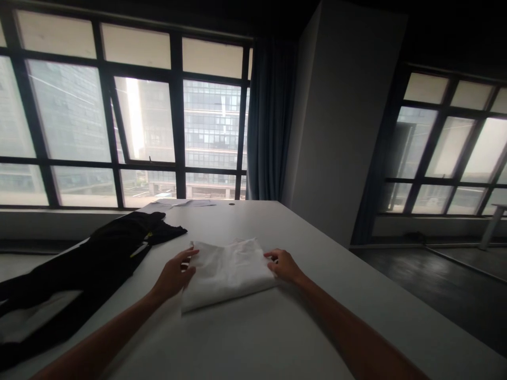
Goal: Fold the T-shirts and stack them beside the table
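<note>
Flanking folded white garment (226,273) mid-desk (253,338), I had left hand (173,275) and right hand (284,265) at its side edges, fingers loosely spread, touching cloth. Judged it light, limp, best lifted from under both edges. Black garment (99,253) lay left.

White cloth (227,272), folded into a flat rectangle. Lying on the table (253,338), slightly rumpled along the far edge.

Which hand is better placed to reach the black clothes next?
Left. The left hand rests on the white folded cloth's left edge, beside the black clothes. The right hand sits at the far edge.
</note>
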`<act>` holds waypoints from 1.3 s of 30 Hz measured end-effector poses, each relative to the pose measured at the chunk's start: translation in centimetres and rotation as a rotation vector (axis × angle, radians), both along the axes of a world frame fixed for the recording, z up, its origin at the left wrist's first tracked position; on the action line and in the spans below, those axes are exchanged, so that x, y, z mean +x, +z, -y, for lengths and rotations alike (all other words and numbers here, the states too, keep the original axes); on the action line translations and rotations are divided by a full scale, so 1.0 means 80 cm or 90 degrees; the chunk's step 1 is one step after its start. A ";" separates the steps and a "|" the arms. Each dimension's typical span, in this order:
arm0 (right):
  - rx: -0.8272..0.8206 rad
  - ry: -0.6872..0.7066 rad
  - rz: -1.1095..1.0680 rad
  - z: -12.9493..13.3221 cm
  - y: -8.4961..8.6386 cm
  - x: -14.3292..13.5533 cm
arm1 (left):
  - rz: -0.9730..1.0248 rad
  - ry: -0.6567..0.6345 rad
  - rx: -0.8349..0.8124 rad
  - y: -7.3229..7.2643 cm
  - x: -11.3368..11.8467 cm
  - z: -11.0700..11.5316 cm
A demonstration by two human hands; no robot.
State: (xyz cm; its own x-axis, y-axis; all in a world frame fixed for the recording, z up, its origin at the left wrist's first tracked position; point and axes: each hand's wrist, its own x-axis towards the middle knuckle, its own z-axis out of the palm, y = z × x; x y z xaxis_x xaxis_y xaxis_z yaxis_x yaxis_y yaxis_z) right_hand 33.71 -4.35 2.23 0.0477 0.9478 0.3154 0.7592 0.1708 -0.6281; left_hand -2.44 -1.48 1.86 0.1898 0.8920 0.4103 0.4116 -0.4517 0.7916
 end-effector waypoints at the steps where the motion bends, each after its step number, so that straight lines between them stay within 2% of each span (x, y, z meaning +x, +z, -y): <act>1: 0.045 -0.003 -0.012 -0.002 0.003 -0.003 | 0.002 0.003 0.069 0.007 0.002 -0.001; 3: 0.145 -0.012 -0.031 -0.009 0.007 -0.009 | -0.006 0.025 0.194 0.013 0.004 -0.005; 5: 0.204 -0.028 -0.022 -0.014 0.005 -0.016 | -0.032 0.064 0.231 0.005 0.000 -0.013; 7: 0.191 -0.034 0.016 -0.018 -0.003 -0.022 | -0.070 0.092 0.171 -0.011 -0.007 -0.024; 9: 0.130 -0.032 0.051 -0.017 -0.012 -0.025 | -0.114 0.103 0.083 -0.026 -0.015 -0.033; 10: 0.099 -0.035 0.058 -0.016 -0.016 -0.026 | -0.137 0.106 0.059 -0.030 -0.018 -0.035; 12: 0.056 -0.047 0.061 -0.011 -0.020 -0.026 | -0.187 0.113 0.075 -0.030 -0.018 -0.031; 14: 0.030 -0.049 0.072 -0.007 -0.021 -0.024 | -0.246 0.085 0.134 -0.023 -0.012 -0.016; 16: 0.013 -0.048 0.091 -0.004 -0.021 -0.023 | -0.329 -0.002 0.164 -0.019 0.001 0.004; 19: -0.004 -0.056 0.107 -0.004 -0.024 -0.022 | -0.456 -0.130 0.115 -0.020 0.018 0.031; 23: -0.015 -0.059 0.172 0.001 -0.024 -0.026 | -0.515 -0.160 0.064 -0.027 0.022 0.040; 27: -0.002 -0.076 0.340 0.014 -0.014 -0.046 | -0.519 -0.170 0.064 -0.024 0.019 0.037; 30: 0.027 0.022 0.404 0.008 -0.001 -0.079 | -0.533 -0.167 0.066 -0.020 0.021 0.040; 34: -0.020 0.180 0.368 -0.033 0.007 -0.132 | -0.561 -0.160 0.050 -0.020 0.024 0.046; 36: -0.083 0.209 0.350 -0.057 0.005 -0.146 | -0.571 -0.148 0.038 -0.021 0.024 0.046; 39: -0.187 0.208 0.333 -0.084 -0.002 -0.145 | -0.571 -0.145 0.043 -0.023 0.023 0.045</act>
State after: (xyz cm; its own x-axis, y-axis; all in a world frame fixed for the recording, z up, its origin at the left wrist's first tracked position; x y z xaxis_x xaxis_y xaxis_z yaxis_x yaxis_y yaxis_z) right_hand 22.13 2.40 2.04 -0.3440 0.9374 -0.0540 0.9139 0.3211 -0.2484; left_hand -0.64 -5.10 0.00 0.6293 0.7735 0.0750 0.7528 -0.6307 0.1882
